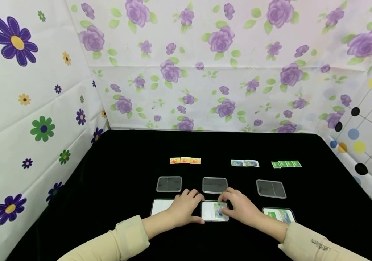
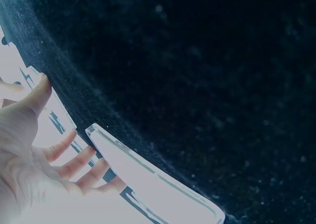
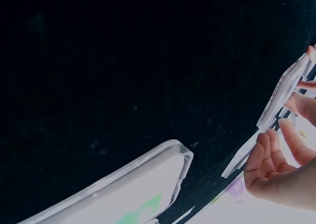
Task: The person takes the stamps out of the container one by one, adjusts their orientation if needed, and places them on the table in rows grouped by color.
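Note:
A shallow clear case (image 1: 207, 211) with a white insert lies between the two hands, a small blue-green stamp-like picture (image 1: 218, 214) on its right half. My left hand (image 1: 183, 207) spreads its fingers to the left of it, thumb tip right at the case's near left edge. My right hand (image 1: 243, 207) rests its thumb on the picture, and its index fingertip is by the far right corner. Under the left wrist, a second case with a white insert (image 1: 160, 205) is partly covered. To the right, a third case (image 1: 279, 210) holds a green and a blue picture, partly behind the right forearm.
Three clear lids (image 1: 169, 184) lie in a row beyond the cases. Farther back are three orange pictures (image 1: 185, 160), two blue ones (image 1: 244, 163) and several green ones (image 1: 286, 164). Black cloth covers the table; flowered sheets (image 1: 186, 72) hang behind and left.

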`<state>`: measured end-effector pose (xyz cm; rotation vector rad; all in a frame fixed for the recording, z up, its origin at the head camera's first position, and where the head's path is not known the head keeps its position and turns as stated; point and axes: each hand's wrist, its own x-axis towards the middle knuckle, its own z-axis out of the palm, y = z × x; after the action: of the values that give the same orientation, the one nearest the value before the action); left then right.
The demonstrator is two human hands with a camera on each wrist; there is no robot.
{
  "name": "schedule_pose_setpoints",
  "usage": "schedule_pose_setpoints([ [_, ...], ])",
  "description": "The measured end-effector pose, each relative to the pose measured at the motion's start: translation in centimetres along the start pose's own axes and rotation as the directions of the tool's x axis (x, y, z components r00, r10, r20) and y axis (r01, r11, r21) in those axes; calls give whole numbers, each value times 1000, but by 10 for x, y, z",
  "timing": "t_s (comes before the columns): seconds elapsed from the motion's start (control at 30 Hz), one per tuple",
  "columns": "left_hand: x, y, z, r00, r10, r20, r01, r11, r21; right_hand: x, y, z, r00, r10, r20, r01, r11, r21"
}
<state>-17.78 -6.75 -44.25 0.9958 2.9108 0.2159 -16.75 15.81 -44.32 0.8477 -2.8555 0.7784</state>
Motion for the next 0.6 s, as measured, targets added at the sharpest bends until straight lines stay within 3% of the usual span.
schedule_pose_setpoints([
  [0.6, -3, 1, -4, 1000, 8, -8, -8, 1000, 28, 0, 0, 9, 997, 83, -3, -83, 996, -25],
])
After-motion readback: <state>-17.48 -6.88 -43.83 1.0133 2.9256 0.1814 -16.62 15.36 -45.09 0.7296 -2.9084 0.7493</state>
